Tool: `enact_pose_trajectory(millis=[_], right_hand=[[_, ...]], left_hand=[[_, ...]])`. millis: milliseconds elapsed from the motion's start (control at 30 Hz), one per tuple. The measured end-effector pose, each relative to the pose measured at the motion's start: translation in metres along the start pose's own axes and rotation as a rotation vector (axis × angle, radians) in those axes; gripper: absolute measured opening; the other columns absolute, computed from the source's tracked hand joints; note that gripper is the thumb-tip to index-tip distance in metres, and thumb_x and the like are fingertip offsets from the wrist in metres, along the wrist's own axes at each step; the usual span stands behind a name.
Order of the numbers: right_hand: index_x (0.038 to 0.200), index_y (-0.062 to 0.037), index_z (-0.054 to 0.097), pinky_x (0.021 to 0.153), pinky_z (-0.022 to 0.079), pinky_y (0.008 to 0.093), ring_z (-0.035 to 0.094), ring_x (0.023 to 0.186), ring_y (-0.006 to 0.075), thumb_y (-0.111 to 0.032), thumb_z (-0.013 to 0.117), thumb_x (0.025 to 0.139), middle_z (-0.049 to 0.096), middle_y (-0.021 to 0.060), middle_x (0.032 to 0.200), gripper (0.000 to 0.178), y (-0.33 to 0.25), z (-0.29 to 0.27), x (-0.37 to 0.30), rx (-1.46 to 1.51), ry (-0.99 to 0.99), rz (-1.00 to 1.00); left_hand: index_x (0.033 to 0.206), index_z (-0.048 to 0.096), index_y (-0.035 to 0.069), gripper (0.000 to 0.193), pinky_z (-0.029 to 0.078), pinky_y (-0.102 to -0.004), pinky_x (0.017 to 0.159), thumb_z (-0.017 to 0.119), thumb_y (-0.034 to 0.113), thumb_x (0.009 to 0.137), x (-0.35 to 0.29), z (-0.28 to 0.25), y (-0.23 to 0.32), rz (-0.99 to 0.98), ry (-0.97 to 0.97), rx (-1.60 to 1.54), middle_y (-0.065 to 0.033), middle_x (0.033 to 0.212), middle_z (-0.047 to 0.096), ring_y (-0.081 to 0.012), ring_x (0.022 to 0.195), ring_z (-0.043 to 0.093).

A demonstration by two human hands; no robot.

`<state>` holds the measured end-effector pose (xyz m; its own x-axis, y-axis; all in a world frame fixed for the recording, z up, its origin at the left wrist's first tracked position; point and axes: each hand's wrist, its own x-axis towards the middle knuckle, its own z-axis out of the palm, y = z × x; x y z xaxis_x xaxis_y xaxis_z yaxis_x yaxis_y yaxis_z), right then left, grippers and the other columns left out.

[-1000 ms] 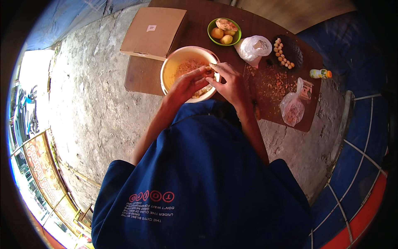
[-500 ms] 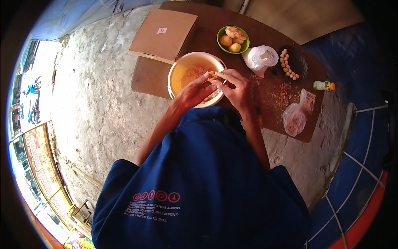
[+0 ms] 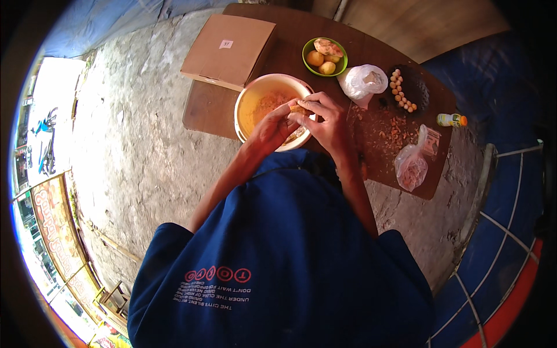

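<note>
My left hand [image 3: 271, 127] and my right hand [image 3: 326, 120] meet over the near right side of a pale yellow basin [image 3: 238, 113]. Between their fingertips is a small brownish-yellow lump [image 3: 297, 109], partly covered by the fingers; its kind is too small to make out. Both hands have the fingers bent and closed around it. Inside the basin, a reddish-brown crumbly substance [image 3: 270, 104] coats the far wall and bottom. Something pale lies in its near right part, mostly hidden under my hands.
A closed cardboard box [image 3: 229, 49] stands left of a green bowl [image 3: 306, 63] of round yellow produce. Rightward are a white plastic bag [image 3: 363, 84], a dark round dish [image 3: 419, 93] with several small pale balls, a bottle [image 3: 451, 120], scattered reddish bits [image 3: 397, 132] and a clear bag [image 3: 411, 169].
My fingers have shifted slightly around the small lump, the right fingertips drawing in closer. Both hands stay over the basin. Nothing else on the table has visibly moved.
</note>
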<state>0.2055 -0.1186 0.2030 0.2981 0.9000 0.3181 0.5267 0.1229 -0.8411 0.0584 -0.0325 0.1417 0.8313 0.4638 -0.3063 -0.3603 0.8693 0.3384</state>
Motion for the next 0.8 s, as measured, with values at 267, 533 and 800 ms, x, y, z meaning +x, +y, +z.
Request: enact_pose_trajectory(millis=[267,533,800], right_hand=[[0.104,-0.0005,0.072,0.082,0.054,0.0371,0.067,0.094,0.0262,-0.010,0.078,0.080,0.067,0.0096,0.102,0.026,0.000,0.001,0.001,-0.079,0.042,0.022],[0.099,-0.0018,0.073,0.080,0.055,0.0354,0.068,0.090,0.0254,-0.008,0.078,0.080,0.068,0.0078,0.096,0.021,0.000,0.003,0.004,0.059,0.078,-0.013],[0.104,-0.0006,0.073,0.084,0.054,0.0341,0.067,0.098,0.0224,-0.010,0.078,0.081,0.067,0.0082,0.107,0.025,-0.006,-0.002,0.006,0.026,0.088,-0.038]], left_hand=[[0.139,0.049,0.000,0.043,0.049,-0.0386,0.104,0.049,0.026,0.105,0.001,0.006,0.011,0.022,0.008,0.075,-0.0126,0.125,0.062,-0.0208,0.112,0.062],[0.132,0.055,-0.001,0.039,0.052,-0.0342,0.099,0.055,0.025,0.102,-0.009,0.027,0.018,0.098,0.048,0.282,-0.0126,0.124,0.063,-0.0197,0.110,0.063],[0.128,0.056,0.001,0.033,0.050,-0.0345,0.101,0.060,0.017,0.099,0.003,0.016,0.024,0.004,0.012,0.105,-0.0118,0.126,0.062,-0.0208,0.117,0.061]])
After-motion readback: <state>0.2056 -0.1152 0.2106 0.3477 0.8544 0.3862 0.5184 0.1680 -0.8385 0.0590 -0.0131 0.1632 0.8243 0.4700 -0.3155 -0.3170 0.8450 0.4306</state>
